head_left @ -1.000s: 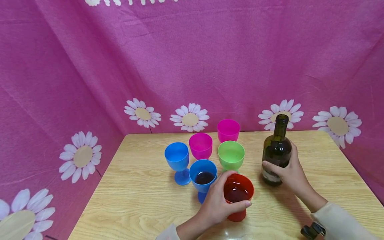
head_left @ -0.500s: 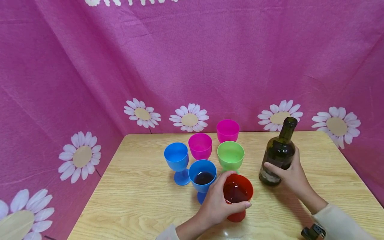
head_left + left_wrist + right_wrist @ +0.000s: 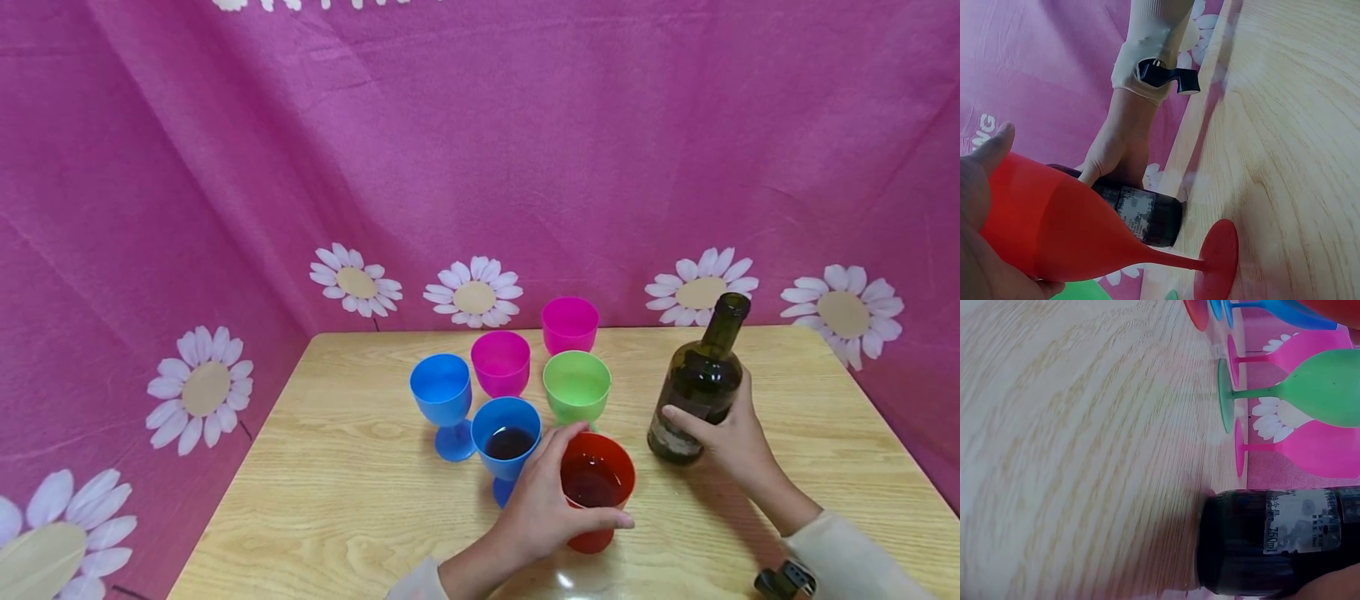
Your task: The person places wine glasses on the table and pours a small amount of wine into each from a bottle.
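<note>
My left hand (image 3: 536,500) holds the bowl of a red goblet (image 3: 597,475) with dark liquid in it; its fingers reach round the far side and the thumb lies straight along the near side. In the left wrist view, the goblet's foot (image 3: 1219,259) is at the tabletop. My right hand (image 3: 727,433) grips a dark green wine bottle (image 3: 693,383) by its body. The bottle leans to the right, with its mouth uncovered. Its label (image 3: 1304,522) shows in the right wrist view. I cannot tell whether its base fully rests on the table.
Left of the red goblet stands a blue goblet (image 3: 507,454) with dark liquid, and another blue goblet (image 3: 441,400) behind it. A green goblet (image 3: 577,387) and two pink goblets (image 3: 501,364) stand further back. The wooden table (image 3: 337,467) ends at a pink cloth (image 3: 480,150).
The bottle's neck has tipped to the right in my right hand. My left thumb has shifted slightly outward from the red goblet's near side. The other goblets stand as before.
</note>
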Demonstrator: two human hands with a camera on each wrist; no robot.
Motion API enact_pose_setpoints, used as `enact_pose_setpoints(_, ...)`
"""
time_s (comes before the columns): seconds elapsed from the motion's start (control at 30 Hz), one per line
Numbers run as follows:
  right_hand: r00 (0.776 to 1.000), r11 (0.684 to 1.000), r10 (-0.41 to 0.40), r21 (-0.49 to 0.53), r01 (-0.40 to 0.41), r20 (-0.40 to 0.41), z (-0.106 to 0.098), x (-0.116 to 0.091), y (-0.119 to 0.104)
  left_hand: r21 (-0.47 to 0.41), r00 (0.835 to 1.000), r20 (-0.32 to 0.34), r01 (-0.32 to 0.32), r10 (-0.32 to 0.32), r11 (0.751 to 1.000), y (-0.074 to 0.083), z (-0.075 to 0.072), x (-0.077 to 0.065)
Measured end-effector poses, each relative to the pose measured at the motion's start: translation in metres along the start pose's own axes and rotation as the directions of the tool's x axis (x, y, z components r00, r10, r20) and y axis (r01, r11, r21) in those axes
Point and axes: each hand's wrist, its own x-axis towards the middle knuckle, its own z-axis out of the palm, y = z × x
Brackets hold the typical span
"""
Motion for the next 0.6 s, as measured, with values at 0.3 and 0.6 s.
enact_pose_setpoints(0.3,1.0,1.0,0.005,-0.002,-0.005,0.006,-0.001,0.0,-0.003,0.11,0.994,-0.047,-0.094,0.1,0.989,0.012,0.002,-0.003)
enact_pose_setpoints(0.6,1.0,1.0,0.008,-0.006,-0.008,0.015,-0.002,0.0,-0.002,0.165,0.995,-0.02,-0.092,0.097,0.982,0.037,-0.01,-0.003)
